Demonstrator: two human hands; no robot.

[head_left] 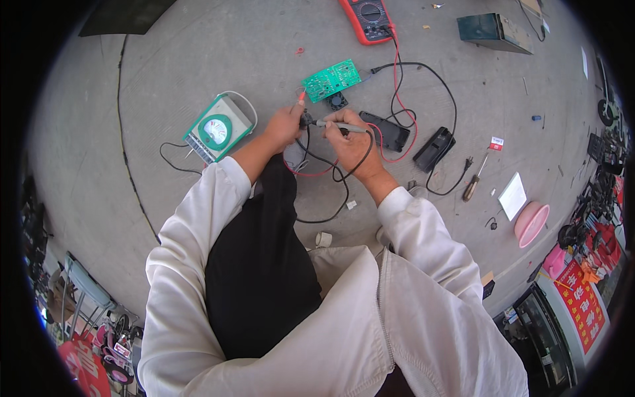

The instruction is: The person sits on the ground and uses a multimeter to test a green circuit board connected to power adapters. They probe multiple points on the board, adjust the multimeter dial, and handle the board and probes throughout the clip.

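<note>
My left hand (284,127) is closed on a red test probe (302,96), whose end points up at the near left edge of a green circuit board (331,81). Between my hands is a small black part (305,120), partly hidden by my left fingers. My right hand (357,147) pinches a grey pen-shaped probe (345,126) with a black cable, its tip pointing left at that black part. A small black fan (337,100) lies against the board's near edge. Just past my right hand is a black plastic case half (387,131).
A red multimeter (369,20) with leads lies at the far side. Left is a green-and-white dial meter (215,129). On the right lie a black case piece (434,149), a power plug (468,163), a screwdriver (473,185), a pink basin (532,225) and a dark box (493,33).
</note>
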